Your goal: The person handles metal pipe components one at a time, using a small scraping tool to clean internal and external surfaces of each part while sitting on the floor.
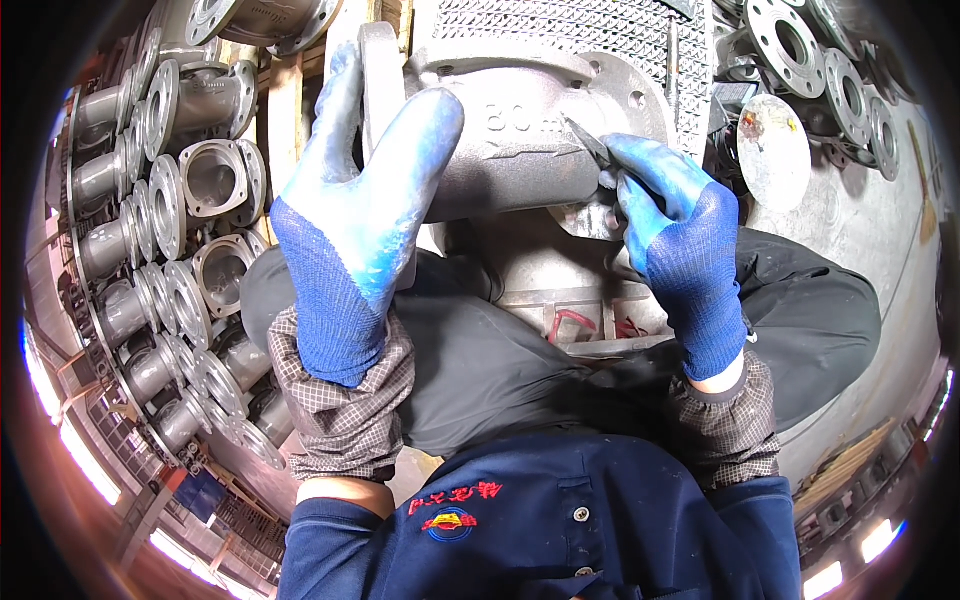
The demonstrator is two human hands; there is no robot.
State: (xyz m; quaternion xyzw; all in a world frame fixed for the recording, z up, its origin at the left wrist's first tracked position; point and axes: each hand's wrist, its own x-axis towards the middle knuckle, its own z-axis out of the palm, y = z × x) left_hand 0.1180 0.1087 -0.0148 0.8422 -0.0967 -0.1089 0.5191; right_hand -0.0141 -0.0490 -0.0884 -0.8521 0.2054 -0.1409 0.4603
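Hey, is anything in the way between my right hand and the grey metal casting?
Only the thin pointed tool in your right hand lies between, its tip over the grey metal casting; nothing visible blocks it. Your left hand is off left, by the end flange.

Pipe casting (530, 185) — matt, grainy metal; gloves (350, 230) — knit cloth, rubbery-looking coating.

grey floor (868, 235) at right, bright light strips (88, 460) lower left
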